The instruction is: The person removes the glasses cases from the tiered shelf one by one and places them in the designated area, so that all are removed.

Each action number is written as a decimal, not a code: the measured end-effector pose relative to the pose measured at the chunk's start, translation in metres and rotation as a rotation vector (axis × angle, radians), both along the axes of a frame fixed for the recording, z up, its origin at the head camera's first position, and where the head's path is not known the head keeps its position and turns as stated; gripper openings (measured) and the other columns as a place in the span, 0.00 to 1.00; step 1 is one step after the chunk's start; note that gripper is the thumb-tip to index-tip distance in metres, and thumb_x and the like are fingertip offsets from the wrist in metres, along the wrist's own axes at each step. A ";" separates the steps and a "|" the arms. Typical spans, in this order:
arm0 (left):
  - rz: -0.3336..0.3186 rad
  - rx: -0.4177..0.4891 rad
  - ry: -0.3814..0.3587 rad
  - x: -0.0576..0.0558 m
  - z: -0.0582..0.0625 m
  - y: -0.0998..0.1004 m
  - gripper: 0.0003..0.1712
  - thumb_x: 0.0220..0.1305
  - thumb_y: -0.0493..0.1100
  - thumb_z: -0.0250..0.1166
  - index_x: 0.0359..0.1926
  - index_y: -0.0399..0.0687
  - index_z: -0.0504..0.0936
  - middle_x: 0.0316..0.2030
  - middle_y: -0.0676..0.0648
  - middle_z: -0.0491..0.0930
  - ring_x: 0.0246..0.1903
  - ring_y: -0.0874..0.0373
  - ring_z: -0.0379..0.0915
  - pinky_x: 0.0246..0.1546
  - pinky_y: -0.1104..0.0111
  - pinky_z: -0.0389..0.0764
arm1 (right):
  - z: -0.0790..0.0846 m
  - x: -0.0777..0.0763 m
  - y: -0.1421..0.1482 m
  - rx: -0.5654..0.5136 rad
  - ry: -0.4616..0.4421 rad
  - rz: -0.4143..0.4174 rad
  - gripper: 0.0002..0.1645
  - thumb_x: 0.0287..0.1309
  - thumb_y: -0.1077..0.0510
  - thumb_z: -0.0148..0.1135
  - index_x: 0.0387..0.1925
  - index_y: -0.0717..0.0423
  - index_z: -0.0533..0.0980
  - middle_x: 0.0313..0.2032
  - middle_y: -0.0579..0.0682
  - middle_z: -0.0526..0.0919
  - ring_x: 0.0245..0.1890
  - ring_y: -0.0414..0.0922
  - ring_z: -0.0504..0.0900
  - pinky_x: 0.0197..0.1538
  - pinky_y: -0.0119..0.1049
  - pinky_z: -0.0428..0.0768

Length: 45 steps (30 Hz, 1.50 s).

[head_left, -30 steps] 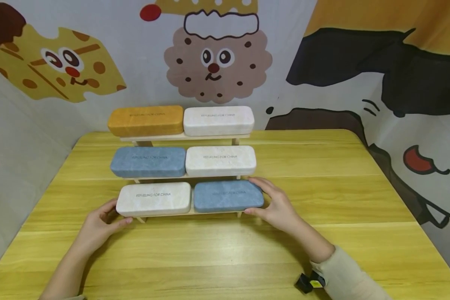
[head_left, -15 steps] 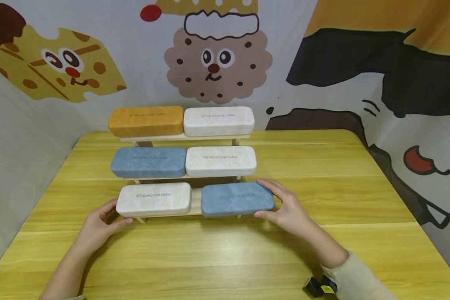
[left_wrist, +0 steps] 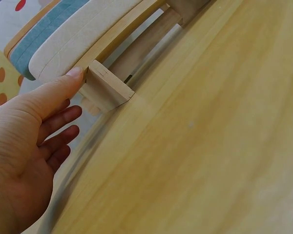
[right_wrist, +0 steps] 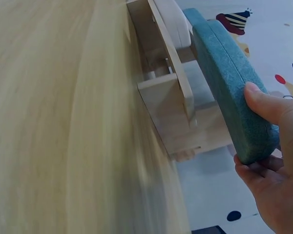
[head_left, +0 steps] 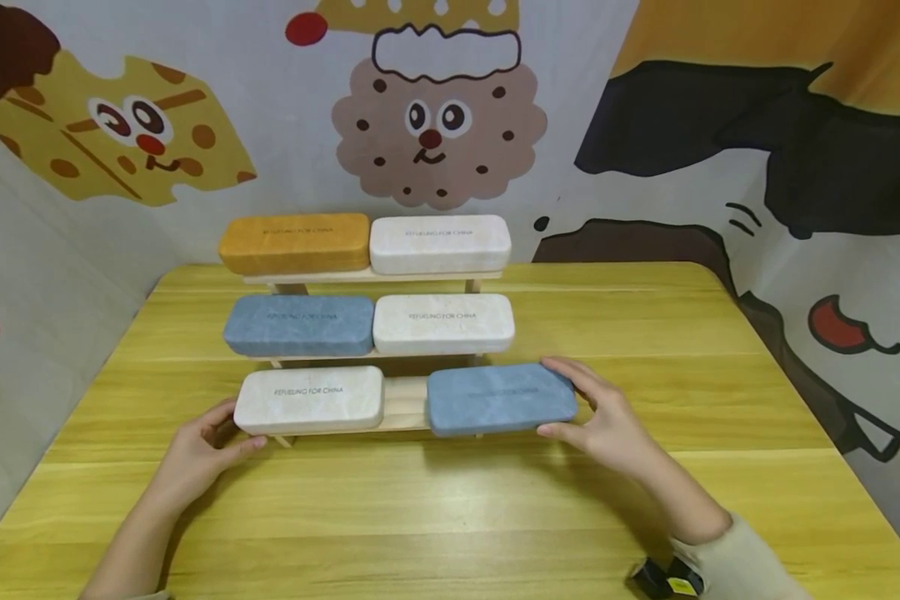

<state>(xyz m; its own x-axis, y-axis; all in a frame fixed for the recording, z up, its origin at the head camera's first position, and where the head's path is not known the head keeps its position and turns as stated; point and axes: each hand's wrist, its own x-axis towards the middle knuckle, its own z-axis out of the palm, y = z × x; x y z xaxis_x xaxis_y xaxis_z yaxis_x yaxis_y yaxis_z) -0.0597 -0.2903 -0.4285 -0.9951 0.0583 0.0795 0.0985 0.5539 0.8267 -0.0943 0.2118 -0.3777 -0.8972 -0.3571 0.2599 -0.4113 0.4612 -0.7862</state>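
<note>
"Near side?"

"At left, left hand, with thumb against bottom shelf; index finger mostly hidden in left wrist view, impossible to tell whether gripping. At right, right hand, pinching front blue case by the outer end."

"Case position?"

"Between hands, raised above shelf at right; lettering faint."

"Far side?"

"Behind, orange case on top shelf."

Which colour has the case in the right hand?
The case is blue, clearest in the head view.

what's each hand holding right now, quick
Left hand: open, nothing gripped, thumb at the wooden display stand.
Right hand: holding the blue glasses case by one end.
</note>
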 end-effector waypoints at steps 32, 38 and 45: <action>-0.013 0.029 -0.037 0.000 0.002 0.000 0.40 0.58 0.42 0.71 0.66 0.32 0.65 0.62 0.31 0.67 0.60 0.33 0.61 0.47 0.89 0.62 | 0.012 -0.007 0.069 -0.086 0.012 0.030 0.49 0.41 0.78 0.71 0.67 0.62 0.64 0.63 0.53 0.67 0.57 0.36 0.69 0.54 0.21 0.69; -0.004 0.015 -0.045 0.000 0.003 0.000 0.40 0.58 0.44 0.71 0.66 0.32 0.66 0.61 0.32 0.68 0.59 0.35 0.62 0.46 0.88 0.63 | 0.015 -0.012 0.082 -0.090 0.035 0.033 0.50 0.40 0.80 0.70 0.67 0.63 0.62 0.63 0.49 0.67 0.58 0.37 0.68 0.55 0.21 0.68; -0.010 0.029 -0.025 0.001 0.003 0.000 0.38 0.57 0.41 0.71 0.65 0.33 0.67 0.60 0.33 0.69 0.59 0.36 0.64 0.46 0.87 0.64 | 0.019 -0.017 0.092 -0.083 0.028 0.002 0.51 0.40 0.81 0.70 0.68 0.63 0.61 0.62 0.48 0.67 0.57 0.36 0.69 0.54 0.20 0.69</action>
